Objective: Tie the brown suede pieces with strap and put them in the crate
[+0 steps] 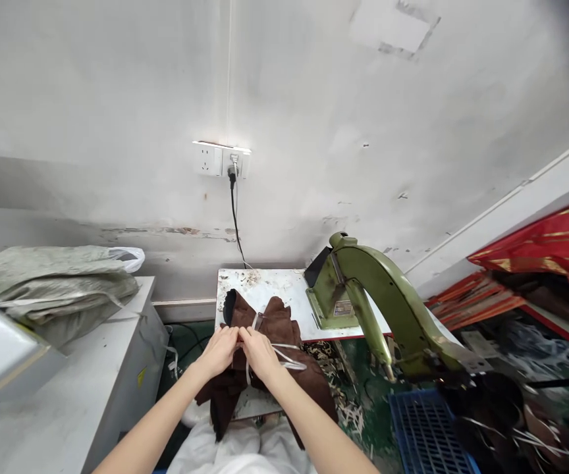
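The person's left hand (219, 350) and right hand (261, 352) meet, both pinching a brown, floppy, suede-like bundle (278, 320) around its thin white strip (292, 363), apparently to keep it steady.

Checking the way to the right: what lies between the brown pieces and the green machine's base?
In the head view, a strip of white tabletop lies between the brown pieces and the green machine's base.
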Demonstrator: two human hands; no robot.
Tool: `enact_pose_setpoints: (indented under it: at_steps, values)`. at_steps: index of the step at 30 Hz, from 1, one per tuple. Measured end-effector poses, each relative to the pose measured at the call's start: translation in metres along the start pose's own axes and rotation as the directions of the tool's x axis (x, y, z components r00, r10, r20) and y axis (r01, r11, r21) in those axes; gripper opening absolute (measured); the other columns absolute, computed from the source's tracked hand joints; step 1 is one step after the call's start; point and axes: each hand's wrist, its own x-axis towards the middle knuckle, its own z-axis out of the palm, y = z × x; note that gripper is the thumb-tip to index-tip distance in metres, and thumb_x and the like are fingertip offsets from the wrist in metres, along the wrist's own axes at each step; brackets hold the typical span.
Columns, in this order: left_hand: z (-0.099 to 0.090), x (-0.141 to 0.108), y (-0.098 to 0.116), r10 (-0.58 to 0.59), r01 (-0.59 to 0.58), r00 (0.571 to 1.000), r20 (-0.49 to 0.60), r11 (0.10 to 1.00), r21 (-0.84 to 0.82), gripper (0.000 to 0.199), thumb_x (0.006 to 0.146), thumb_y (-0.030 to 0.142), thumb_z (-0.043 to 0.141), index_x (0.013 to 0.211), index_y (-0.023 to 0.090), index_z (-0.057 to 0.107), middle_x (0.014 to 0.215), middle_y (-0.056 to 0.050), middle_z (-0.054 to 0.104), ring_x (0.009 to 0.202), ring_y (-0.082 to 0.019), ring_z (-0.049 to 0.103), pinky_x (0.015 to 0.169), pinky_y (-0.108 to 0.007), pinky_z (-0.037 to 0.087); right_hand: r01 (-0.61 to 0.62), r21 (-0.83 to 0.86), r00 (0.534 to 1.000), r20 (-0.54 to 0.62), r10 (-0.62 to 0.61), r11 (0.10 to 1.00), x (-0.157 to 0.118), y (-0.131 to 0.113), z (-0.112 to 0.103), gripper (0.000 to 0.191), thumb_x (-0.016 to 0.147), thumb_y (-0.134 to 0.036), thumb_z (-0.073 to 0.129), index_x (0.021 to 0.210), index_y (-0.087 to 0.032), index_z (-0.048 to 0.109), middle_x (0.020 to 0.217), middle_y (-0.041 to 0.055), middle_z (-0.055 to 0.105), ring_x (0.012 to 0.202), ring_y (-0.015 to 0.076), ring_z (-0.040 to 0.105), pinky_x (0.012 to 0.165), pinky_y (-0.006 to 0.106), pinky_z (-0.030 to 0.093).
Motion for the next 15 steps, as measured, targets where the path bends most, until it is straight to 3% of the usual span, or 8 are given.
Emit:
enact_pose_setpoints:
  at_steps: [5, 9, 12, 14, 15]
  values:
    - [0.009, -0.004, 0.001, -0.093, 0.07, 0.994, -0.062, 0.951, -0.302, 0.02, 0.098, 0.027, 0.049, 0.111, 0.014, 0.06, 0.11, -0.009, 0.064, 0.108, -0.024, 0.06, 0.101, -0.048, 0.047, 0.057, -0.173, 0.998, -0.028, -0.062, 0.983, 0.012, -0.007, 0.012, 0.028, 0.098, -0.011, 0.045, 0.121, -0.023, 0.055, 0.112, 0.0098, 0.063, 0.099, 0.0248, 0.064, 0.074, 0.034, 0.055]
    - [0.017, -0.039, 0.019, -0.289, 0.175, 0.952, -0.102, 0.784, -0.595, 0.038, 0.097, 0.034, 0.039, 0.13, 0.017, 0.05, 0.136, -0.016, 0.051, 0.126, -0.028, 0.05, 0.114, -0.051, 0.035, -0.002, -0.223, 0.997, -0.071, -0.014, 0.975, 0.011, -0.021, 0.018, 0.026, 0.098, -0.012, 0.04, 0.114, -0.02, 0.059, 0.107, 0.0133, 0.064, 0.101, 0.0304, 0.063, 0.086, 0.05, 0.054]
    - [0.032, -0.081, 0.032, -0.462, 0.294, 0.886, 0.028, 0.514, -0.806, 0.057, 0.089, 0.054, 0.045, 0.136, 0.022, 0.044, 0.144, -0.016, 0.046, 0.122, -0.029, 0.053, 0.114, -0.049, 0.036, -0.01, -0.198, 0.997, -0.08, -0.006, 0.98, -0.016, -0.027, 0.008, 0.038, 0.094, -0.024, 0.054, 0.132, -0.021, 0.051, 0.125, 0.0153, 0.061, 0.12, 0.0347, 0.055, 0.109, 0.067, 0.036]
    - [0.049, -0.105, 0.039, -0.491, 0.413, 0.829, 0.268, 0.214, -0.885, 0.067, 0.076, 0.066, 0.055, 0.123, 0.019, 0.052, 0.129, -0.02, 0.058, 0.112, -0.033, 0.061, 0.107, -0.051, 0.045, -0.017, -0.066, 0.995, -0.101, 0.01, 0.998, -0.034, -0.018, -0.011, 0.057, 0.091, -0.036, 0.061, 0.143, -0.025, 0.042, 0.14, 0.0143, 0.053, 0.133, 0.0354, 0.046, 0.117, 0.067, 0.027]
    - [0.059, -0.113, 0.043, -0.455, 0.474, 0.792, 0.406, 0.04, -0.88, 0.068, 0.069, 0.067, 0.059, 0.115, 0.017, 0.056, 0.12, -0.022, 0.064, 0.108, -0.035, 0.065, 0.102, -0.052, 0.049, -0.057, 0.042, 0.99, -0.125, 0.062, 0.998, -0.037, -0.009, -0.023, 0.055, 0.093, -0.039, 0.059, 0.143, -0.026, 0.042, 0.142, 0.0136, 0.052, 0.135, 0.0342, 0.044, 0.117, 0.063, 0.03]
